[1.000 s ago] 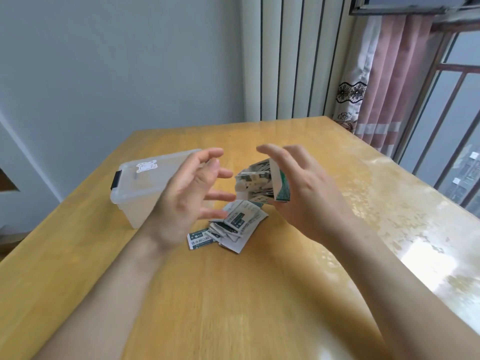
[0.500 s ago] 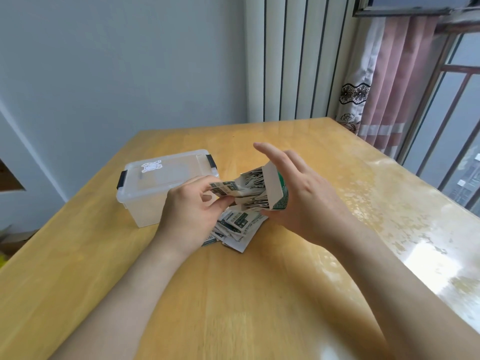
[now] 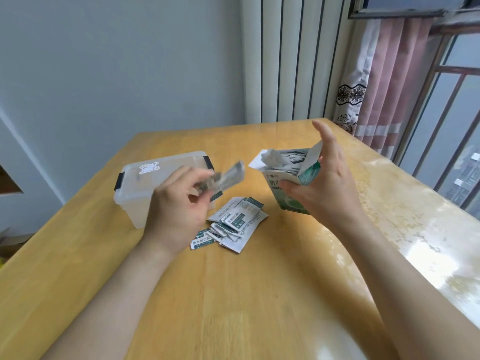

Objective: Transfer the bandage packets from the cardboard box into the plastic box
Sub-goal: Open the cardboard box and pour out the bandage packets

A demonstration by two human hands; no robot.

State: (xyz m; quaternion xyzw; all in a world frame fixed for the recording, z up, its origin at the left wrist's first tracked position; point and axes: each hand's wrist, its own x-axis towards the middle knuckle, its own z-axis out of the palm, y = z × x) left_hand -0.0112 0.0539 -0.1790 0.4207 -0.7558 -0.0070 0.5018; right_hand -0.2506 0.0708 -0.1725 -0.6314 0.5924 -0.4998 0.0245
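My right hand (image 3: 324, 183) holds the green and white cardboard box (image 3: 285, 185) above the table, its flap open and several bandage packets showing inside. My left hand (image 3: 179, 203) pinches a blurred bunch of bandage packets (image 3: 228, 179) in the air, left of the box. Beneath, a loose pile of packets (image 3: 233, 224) lies on the wooden table (image 3: 233, 294). The clear plastic box (image 3: 145, 185) stands at the left behind my left hand, its lid on and black latches down.
A pink curtain (image 3: 389, 87) and a barred window (image 3: 454, 126) stand beyond the table's right edge. A grey wall is behind the table. The right part of the table top is glossy with glare.
My left hand has pulled a bunch of packets out of the cardboard box and moved left. My right hand has tipped the box more upright and drawn it right.
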